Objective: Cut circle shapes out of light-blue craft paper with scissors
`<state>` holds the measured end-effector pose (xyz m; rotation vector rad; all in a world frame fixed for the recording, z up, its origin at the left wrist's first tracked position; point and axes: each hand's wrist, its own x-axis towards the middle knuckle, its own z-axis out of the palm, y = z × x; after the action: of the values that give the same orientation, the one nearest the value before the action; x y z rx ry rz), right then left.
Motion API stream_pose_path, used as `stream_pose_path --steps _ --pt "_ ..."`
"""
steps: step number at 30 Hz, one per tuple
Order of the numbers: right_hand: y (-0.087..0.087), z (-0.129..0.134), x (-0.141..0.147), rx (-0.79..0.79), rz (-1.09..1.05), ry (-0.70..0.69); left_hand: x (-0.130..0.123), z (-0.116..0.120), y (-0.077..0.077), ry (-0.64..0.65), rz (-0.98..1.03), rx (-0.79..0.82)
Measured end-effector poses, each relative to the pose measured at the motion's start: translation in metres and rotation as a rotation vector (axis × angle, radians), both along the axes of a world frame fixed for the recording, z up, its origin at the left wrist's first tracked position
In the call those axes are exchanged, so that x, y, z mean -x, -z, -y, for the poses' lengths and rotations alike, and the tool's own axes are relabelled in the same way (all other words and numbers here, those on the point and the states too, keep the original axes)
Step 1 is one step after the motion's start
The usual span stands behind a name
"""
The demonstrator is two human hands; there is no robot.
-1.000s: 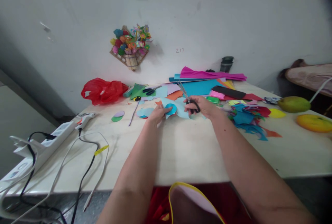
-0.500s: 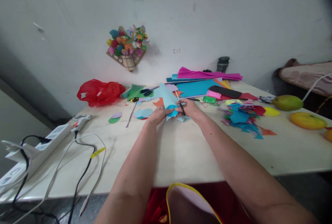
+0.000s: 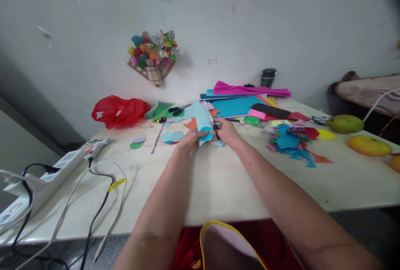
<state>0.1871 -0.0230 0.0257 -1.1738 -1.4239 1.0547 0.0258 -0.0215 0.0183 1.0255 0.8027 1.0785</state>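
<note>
As the left hand (image 3: 189, 139) pinches a blue disc (image 3: 207, 136) against pale blue paper (image 3: 201, 113) over the table (image 3: 221, 182), the right hand (image 3: 227, 131) grips scissors (image 3: 216, 129) beside the disc, apparently mid-cut, the next snip likely needing both held steady.

Well left of the left hand (image 3: 189, 140) lies a long white plastic power strip (image 3: 67, 163). Beyond that hand, leftward, sits a crumpled red translucent plastic bag (image 3: 121, 111); above it hangs a multicoloured artificial bouquet (image 3: 153, 51). Beyond the right hand (image 3: 228, 131), rightward, stands a dark grey cup (image 3: 268, 77). Farther right lie an oval green fruit (image 3: 345, 123) and a yellow-orange oval fruit (image 3: 369, 145).
</note>
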Motion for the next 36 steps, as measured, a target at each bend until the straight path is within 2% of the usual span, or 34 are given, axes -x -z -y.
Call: stream_pose_path --steps 5,11,17,21,25,30,34,36 --pt "0.002 -0.004 -0.001 -0.055 0.092 0.046 -0.005 -0.003 0.004 -0.028 -0.043 -0.015" --pt "-0.001 -0.002 0.001 -0.013 0.151 0.047 -0.019 -0.005 0.01 -0.206 -0.032 0.01" --pt "0.004 -0.005 0.003 -0.135 0.118 0.153 -0.03 0.0 0.007 -0.27 0.003 0.032" --pt "0.008 -0.008 0.003 -0.106 0.156 0.167 -0.031 0.002 0.005 -0.312 0.005 0.048" --pt "0.011 -0.01 0.003 -0.136 0.117 0.155 -0.03 0.001 0.007 -0.291 -0.045 0.006" --pt "0.011 -0.01 0.005 -0.066 0.059 0.117 -0.026 -0.004 0.012 -0.315 -0.101 -0.126" --pt "0.003 -0.005 0.002 -0.001 -0.112 0.126 -0.021 -0.009 0.015 -0.342 -0.11 -0.165" --pt "-0.003 -0.002 -0.005 0.04 -0.157 0.049 -0.018 -0.011 0.016 -0.356 -0.088 -0.168"
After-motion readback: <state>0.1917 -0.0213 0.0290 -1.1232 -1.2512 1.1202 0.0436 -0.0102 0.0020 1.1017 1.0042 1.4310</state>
